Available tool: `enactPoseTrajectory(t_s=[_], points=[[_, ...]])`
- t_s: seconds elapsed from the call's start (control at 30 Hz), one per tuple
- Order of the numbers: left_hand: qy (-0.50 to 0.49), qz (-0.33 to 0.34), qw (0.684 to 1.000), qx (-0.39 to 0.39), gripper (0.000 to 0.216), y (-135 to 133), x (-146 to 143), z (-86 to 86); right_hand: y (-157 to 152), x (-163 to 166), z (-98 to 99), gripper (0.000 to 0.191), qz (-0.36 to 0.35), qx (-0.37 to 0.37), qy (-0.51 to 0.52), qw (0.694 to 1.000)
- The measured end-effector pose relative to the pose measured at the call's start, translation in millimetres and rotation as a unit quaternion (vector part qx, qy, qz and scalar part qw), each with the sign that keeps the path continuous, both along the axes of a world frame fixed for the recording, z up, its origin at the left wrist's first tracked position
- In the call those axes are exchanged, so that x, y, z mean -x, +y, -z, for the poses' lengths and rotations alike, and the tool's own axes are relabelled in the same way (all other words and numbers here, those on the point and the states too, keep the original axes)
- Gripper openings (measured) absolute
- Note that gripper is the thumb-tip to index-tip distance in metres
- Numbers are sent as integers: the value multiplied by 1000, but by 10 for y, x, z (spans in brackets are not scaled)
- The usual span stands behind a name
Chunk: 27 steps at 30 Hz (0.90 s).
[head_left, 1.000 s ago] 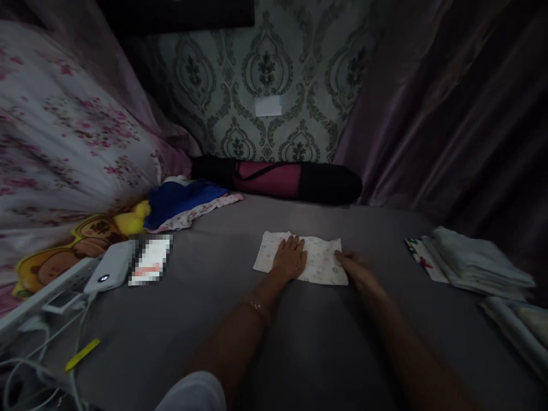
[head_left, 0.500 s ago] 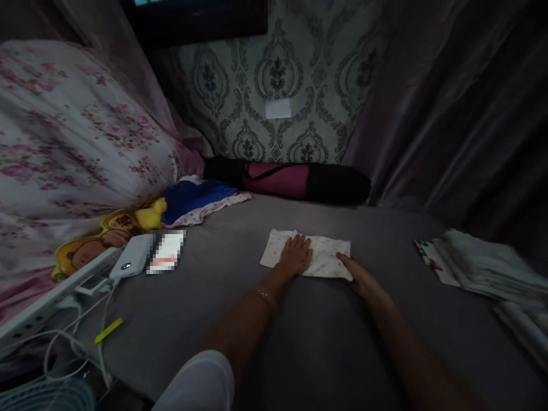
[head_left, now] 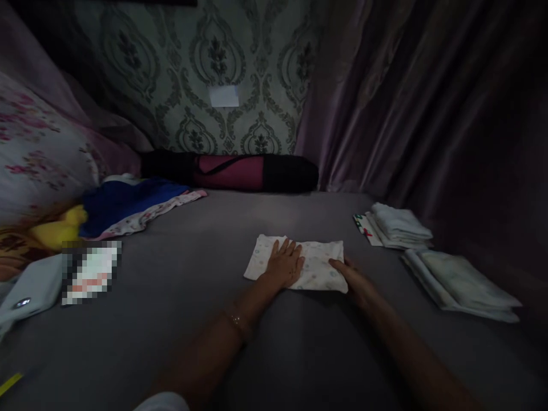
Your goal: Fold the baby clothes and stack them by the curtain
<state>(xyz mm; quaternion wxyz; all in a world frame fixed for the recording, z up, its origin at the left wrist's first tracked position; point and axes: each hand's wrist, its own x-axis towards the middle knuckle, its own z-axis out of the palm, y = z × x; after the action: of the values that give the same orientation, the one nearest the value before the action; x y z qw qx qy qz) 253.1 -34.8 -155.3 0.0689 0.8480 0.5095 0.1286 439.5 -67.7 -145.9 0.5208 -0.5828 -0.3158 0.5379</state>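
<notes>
A small folded white cloth (head_left: 319, 265) with a faint print lies flat on the grey bed sheet (head_left: 180, 319). My left hand (head_left: 285, 264) rests palm down on its left half, fingers stretched out. My right hand (head_left: 353, 277) touches the cloth's right near corner; its fingers lie low against the edge, and I cannot see whether they pinch it.
Two stacks of folded cloths (head_left: 400, 224) (head_left: 460, 279) lie to the right by the purple curtain (head_left: 428, 103). A rolled black and maroon bag (head_left: 231, 171) lies along the wall. On the left are blue and printed clothes (head_left: 128, 202), a yellow toy (head_left: 60, 228), a power bank (head_left: 25, 288) and a floral pillow (head_left: 29, 148).
The view has swung right, so a second cloth stack shows and the left-side clutter slides toward the edge. Both hands stay on the cloth in the same places.
</notes>
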Motion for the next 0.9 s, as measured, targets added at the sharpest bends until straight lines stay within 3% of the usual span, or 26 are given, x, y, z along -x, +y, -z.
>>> enactPoseTrajectory(t_s=[0.2, 0.37, 0.6, 0.73, 0.8, 0.9], points=[[11, 18, 1000, 9, 56, -32, -80, 44, -62, 4, -74, 54, 13, -21, -18, 1000], [26, 31, 998, 39, 57, -16, -44, -30, 0, 358, -292, 58, -37, -48, -90, 994], [11, 69, 994, 87, 86, -6, 133, -198, 152, 861, -493, 54, -124, -38, -166, 978], [-39, 21, 999, 6, 53, 16, 456, -187, 207, 944, -532, 47, -130, -20, -193, 972], [-89, -26, 995, -26, 41, 61, 690, -103, 219, 993, -540, 46, -149, -7, -203, 968], [-175, -88, 981, -10, 34, 143, 1003, 89, 251, 1116, -500, 47, -185, 8, -213, 960]])
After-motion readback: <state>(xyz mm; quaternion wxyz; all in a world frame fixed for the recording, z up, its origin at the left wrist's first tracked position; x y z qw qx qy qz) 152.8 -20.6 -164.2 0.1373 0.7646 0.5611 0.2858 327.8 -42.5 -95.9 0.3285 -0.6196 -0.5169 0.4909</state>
